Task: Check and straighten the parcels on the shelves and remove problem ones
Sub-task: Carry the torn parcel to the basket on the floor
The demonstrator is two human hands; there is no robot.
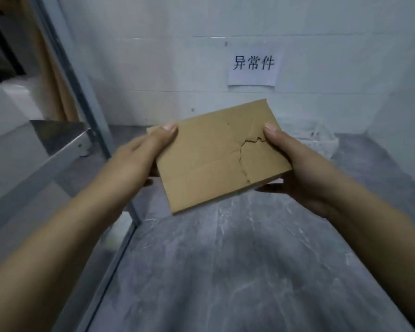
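- White tiled wall is filling the background, with a paper sign reading 异常件 hanging at about 1 o'clock. A grey marbled surface is lying below.
- Metal shelf frame is standing off at 10 o'clock.
- Both hands are holding a flat cardboard parcel in mid-air at dead centre, above the grey surface.
- Left hand is gripping the 9 o'clock edge and right hand the 3 o'clock edge, thumbs on top and fingers curling underneath.
- A jagged tear is running across the top by the right thumb.
- I'm guessing it's light but flimsy and buckling there, so supporting it from below by the short edges looks safest.
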